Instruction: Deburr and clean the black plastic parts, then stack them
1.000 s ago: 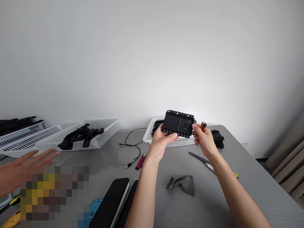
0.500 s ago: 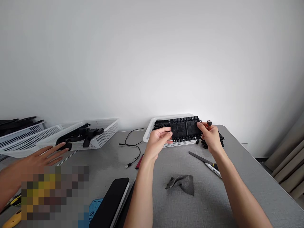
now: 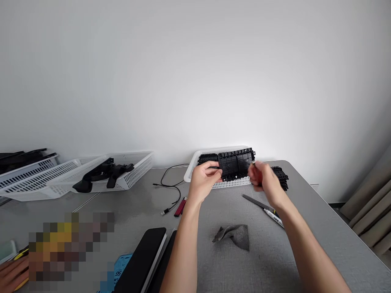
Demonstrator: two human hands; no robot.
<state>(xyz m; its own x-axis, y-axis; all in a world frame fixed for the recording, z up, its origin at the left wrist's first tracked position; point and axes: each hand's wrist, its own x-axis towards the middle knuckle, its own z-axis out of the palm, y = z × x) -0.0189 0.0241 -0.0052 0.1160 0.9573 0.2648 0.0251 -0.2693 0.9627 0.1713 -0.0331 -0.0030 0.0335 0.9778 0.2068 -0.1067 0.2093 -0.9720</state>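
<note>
A flat black plastic part (image 3: 234,164) with ridged long edges is raised in front of a white basket (image 3: 190,171). My left hand (image 3: 203,181) pinches its left end between thumb and fingers. At the part's lower right corner is my right hand (image 3: 265,179), blurred by motion, its fingers curled in; whatever they hold is too smeared to make out. Behind that hand, a stack of similar black parts (image 3: 280,176) lies on the table. More black parts (image 3: 207,158) are inside the white basket.
Nearer me lie a grey cloth (image 3: 236,237), a file (image 3: 255,201), a white marker (image 3: 273,217), a red object (image 3: 180,207) and a black cable (image 3: 168,185). Baskets (image 3: 137,173) stand at left. Another person's hand (image 3: 14,272) is at lower left.
My right hand has let go of the part's right end and moved slightly left and down, with its fingers curled. The other person's hand has moved away from the left basket toward the lower left.
</note>
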